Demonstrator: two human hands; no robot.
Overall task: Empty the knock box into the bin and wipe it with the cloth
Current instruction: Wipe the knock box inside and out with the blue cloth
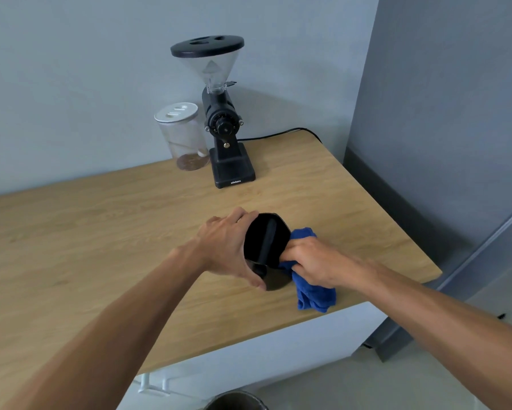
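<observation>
A black knock box (266, 247) with a bar across its opening stands on the wooden counter (101, 232), tilted toward me. My left hand (228, 250) grips its left side and rim. My right hand (311, 261) holds a blue cloth (314, 291) bunched against the box's right rim, with fingers pressing the cloth into the opening. Part of the cloth hangs down onto the counter. The rim of a metal bin (237, 400) shows at the bottom edge, on the floor below the counter.
A black coffee grinder (225, 125) with a clear hopper stands at the back by the wall. Beside it is a clear jar (183, 137) with a white lid. The grinder's cable (278, 134) runs over the counter's back right corner. A grey cabinet (441, 113) rises on the right.
</observation>
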